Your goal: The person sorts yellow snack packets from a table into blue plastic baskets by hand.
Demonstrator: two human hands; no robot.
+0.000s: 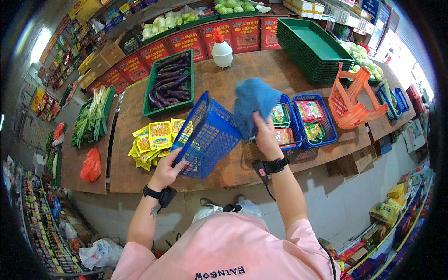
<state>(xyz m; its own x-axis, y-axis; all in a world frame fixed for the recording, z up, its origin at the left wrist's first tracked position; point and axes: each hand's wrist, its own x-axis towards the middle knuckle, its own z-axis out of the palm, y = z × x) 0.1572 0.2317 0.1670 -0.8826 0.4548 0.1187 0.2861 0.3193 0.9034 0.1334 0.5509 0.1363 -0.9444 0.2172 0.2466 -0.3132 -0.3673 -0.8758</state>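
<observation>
My left hand grips the rim of a blue plastic mesh basket, tilted on its side above the wooden table. In my right hand is a blue cloth, bunched up just right of the basket's base. Yellow snack packets lie in a loose pile left of the basket, partly seen through its mesh. Close to my right hand stand two more blue baskets; the nearer one is partly hidden by the cloth, and the farther basket holds red and green packets.
A green crate of eggplants and a white hen-shaped container stand farther back. Stacked green trays and an upturned orange plastic stool are at right. Leeks and a red plastic bag lie left.
</observation>
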